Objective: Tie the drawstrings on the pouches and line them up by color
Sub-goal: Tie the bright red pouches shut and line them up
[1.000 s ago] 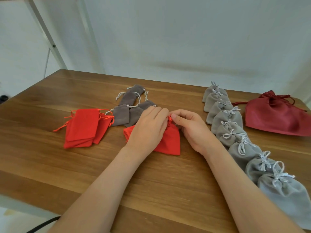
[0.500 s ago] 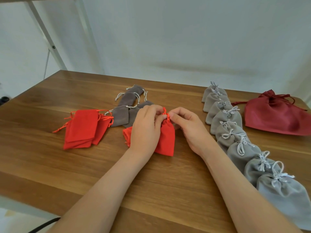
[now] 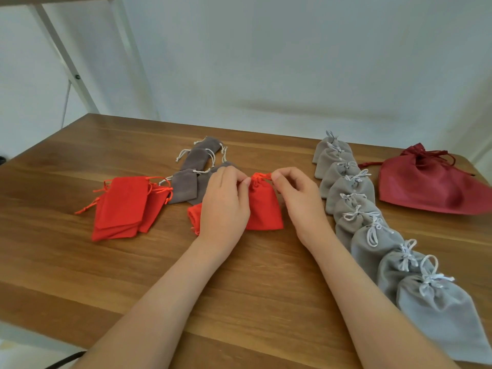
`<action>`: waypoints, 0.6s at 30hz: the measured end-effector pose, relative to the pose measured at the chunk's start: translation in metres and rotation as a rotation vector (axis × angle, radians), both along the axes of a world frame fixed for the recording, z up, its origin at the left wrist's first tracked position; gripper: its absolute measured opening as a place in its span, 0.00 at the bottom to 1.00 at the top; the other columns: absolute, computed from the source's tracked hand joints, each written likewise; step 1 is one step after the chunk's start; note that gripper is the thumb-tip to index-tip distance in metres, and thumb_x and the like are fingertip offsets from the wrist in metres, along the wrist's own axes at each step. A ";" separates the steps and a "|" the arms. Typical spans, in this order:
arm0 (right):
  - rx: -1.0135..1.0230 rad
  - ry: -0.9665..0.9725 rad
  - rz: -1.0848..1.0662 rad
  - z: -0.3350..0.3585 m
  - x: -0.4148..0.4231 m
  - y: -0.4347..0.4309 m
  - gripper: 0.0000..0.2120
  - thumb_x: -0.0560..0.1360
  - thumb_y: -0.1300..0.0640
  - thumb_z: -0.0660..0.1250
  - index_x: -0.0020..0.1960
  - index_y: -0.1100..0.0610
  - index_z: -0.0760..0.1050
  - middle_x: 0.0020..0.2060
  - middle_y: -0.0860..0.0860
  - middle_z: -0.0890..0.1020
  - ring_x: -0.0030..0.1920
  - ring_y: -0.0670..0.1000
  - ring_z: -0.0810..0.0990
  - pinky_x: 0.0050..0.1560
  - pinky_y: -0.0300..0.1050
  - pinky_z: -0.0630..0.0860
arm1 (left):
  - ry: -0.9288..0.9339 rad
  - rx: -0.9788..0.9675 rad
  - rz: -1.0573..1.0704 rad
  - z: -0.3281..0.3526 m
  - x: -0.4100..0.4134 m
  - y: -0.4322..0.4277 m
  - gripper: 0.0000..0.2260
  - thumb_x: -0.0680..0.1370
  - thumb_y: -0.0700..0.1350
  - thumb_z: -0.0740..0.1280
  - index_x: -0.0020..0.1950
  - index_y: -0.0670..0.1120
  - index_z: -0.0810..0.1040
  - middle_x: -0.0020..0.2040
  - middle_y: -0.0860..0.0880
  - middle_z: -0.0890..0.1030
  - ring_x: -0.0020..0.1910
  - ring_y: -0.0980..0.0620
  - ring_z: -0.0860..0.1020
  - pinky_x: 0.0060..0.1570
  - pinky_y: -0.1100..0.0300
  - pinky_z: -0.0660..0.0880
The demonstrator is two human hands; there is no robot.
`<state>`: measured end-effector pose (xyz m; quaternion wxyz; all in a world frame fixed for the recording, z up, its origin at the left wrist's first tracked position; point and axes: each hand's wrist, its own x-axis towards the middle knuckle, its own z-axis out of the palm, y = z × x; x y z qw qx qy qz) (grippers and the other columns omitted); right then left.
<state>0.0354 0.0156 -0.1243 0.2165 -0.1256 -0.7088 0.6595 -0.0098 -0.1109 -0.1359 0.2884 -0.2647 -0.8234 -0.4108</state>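
Pinching the drawstring (image 3: 262,176) at the gathered neck of the red pouch (image 3: 263,206) with left hand (image 3: 223,206) and right hand (image 3: 298,198), curled tight on either side.

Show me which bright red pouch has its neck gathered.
The red pouch between the left hand and right hand, whose fingers pinch its bunched top; the stacked red pouches lie flat.

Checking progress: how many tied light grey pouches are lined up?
9. One overlapping row along the table's right side, far to near: pouch, pouch, pouch, pouch, pouch, pouch, pouch, pouch, pouch. None seems hidden.
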 end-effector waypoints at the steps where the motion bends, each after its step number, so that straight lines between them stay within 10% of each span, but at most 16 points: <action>1: 0.036 -0.016 0.045 0.002 0.002 0.001 0.04 0.75 0.51 0.67 0.48 0.49 0.77 0.35 0.43 0.78 0.38 0.43 0.74 0.43 0.41 0.70 | -0.023 0.019 0.007 0.001 -0.002 0.000 0.05 0.78 0.39 0.63 0.42 0.42 0.73 0.40 0.50 0.73 0.42 0.53 0.71 0.44 0.64 0.65; 6: 0.403 -0.152 0.227 0.004 0.007 -0.002 0.21 0.73 0.63 0.65 0.58 0.50 0.59 0.39 0.49 0.75 0.33 0.42 0.71 0.34 0.33 0.68 | -0.166 0.099 0.017 0.002 -0.004 0.001 0.05 0.79 0.41 0.65 0.44 0.42 0.75 0.41 0.50 0.77 0.42 0.54 0.73 0.44 0.61 0.69; 18: 0.427 -0.166 -0.235 0.015 -0.035 0.033 0.06 0.77 0.67 0.58 0.50 0.57 0.66 0.44 0.52 0.75 0.46 0.52 0.75 0.43 0.42 0.67 | -0.426 -0.176 -0.063 0.030 -0.018 0.038 0.20 0.80 0.41 0.60 0.72 0.42 0.63 0.59 0.43 0.78 0.59 0.45 0.75 0.56 0.57 0.68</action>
